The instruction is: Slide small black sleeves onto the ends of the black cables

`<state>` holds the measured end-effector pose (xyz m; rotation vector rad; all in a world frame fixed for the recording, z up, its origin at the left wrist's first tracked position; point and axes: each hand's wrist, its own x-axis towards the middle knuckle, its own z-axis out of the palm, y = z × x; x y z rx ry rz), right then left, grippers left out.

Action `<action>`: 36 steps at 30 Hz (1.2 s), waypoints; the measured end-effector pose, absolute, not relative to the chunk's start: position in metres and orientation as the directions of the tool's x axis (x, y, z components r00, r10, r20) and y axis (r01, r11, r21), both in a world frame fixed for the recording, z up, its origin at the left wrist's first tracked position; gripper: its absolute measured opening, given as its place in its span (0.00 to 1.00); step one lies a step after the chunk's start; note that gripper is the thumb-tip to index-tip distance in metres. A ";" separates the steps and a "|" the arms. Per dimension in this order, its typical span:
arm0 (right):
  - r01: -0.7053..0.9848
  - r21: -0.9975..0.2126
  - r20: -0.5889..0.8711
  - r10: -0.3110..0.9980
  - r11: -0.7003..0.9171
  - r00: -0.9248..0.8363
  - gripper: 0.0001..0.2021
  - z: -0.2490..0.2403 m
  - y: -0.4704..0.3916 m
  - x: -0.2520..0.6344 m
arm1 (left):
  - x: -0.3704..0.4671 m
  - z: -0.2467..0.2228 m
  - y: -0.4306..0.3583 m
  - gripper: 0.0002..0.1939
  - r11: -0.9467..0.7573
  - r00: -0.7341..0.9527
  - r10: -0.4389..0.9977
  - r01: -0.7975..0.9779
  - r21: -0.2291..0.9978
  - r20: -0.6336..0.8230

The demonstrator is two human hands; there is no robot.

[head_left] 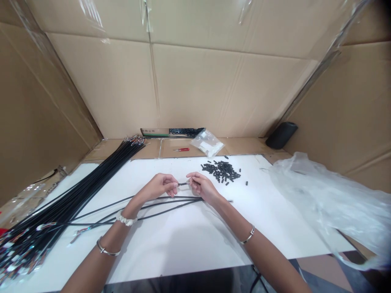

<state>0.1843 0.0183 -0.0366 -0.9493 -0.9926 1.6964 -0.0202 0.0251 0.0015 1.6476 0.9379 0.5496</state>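
Over the white table top, my left hand (165,185) is closed in a pinch on a black cable (183,184) near its end. Facing it, my right hand (200,185) pinches the tip of that same cable, where a thin lighter piece shows between the fingers. Whether a sleeve is on the tip is too small to tell. Several loose black cables (165,209) lie beneath both hands and pass under my left wrist. Just beyond my right hand is a pile of short black tube pieces (224,170).
A thick bundle of black cables (91,179) with coloured wire ends lies at the left. Along the back are a red-handled tool (182,149), a clear bag (207,143) and an open box (174,132). A black roll (281,135) and plastic sheeting (332,203) are at the right. Cardboard walls (195,81) enclose the table.
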 end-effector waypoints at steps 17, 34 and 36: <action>0.461 -0.635 0.365 0.767 0.620 -0.528 0.12 -0.022 0.006 0.193 | -0.020 0.004 0.023 0.18 -0.058 0.623 0.770 0.280 0.958 -0.135; -0.054 -0.998 0.002 0.933 -0.018 -0.361 0.20 -0.034 0.007 0.174 | 0.001 -0.009 0.006 0.10 -0.441 0.412 0.877 0.480 0.759 0.249; -0.174 -0.969 -0.091 0.906 -0.177 -0.414 0.19 -0.039 0.007 0.173 | 0.002 -0.011 0.004 0.11 -0.502 0.413 0.858 0.553 0.665 0.305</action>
